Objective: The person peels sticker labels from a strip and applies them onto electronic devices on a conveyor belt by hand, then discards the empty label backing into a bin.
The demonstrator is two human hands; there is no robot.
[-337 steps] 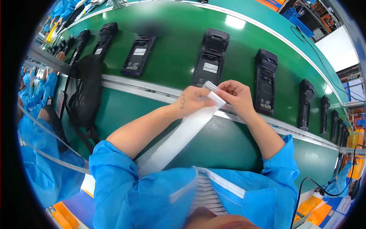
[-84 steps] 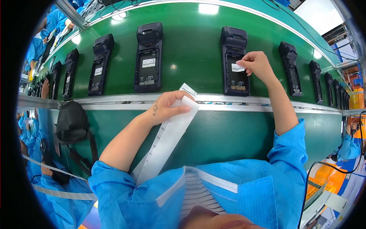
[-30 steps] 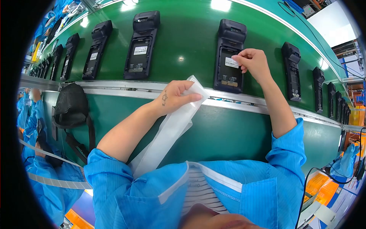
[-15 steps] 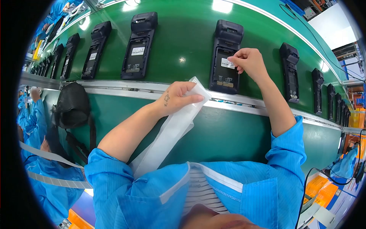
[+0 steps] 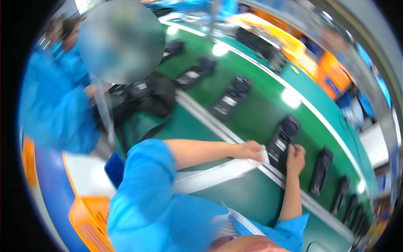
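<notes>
A long white strip (image 5: 222, 171), like label backing, runs from my left hand (image 5: 252, 152) back toward my body. The fingers of that hand are closed on its end, close to the belt's metal edge. Just beyond lies a black handheld terminal (image 5: 286, 129), its back up with a white label in the recess. At the terminal's right side, my right hand (image 5: 296, 159) has curled fingers that appear to grip its edge; blur hides the exact contact. More black terminals, such as one to the left (image 5: 231, 98) and one to the right (image 5: 322, 170), lie along the green belt (image 5: 260, 101).
A black bag (image 5: 161, 94) rests on the near green ledge at left. Beside it is a person in blue (image 5: 63, 109), partly behind a blurred round grey disc (image 5: 121, 42). An orange basket (image 5: 90, 222) stands low at left. Metal rails (image 5: 210, 119) border the belt.
The view has swung left and blurred. My right hand has moved from the label area to the terminal's right side. My left hand still holds the white strip.
</notes>
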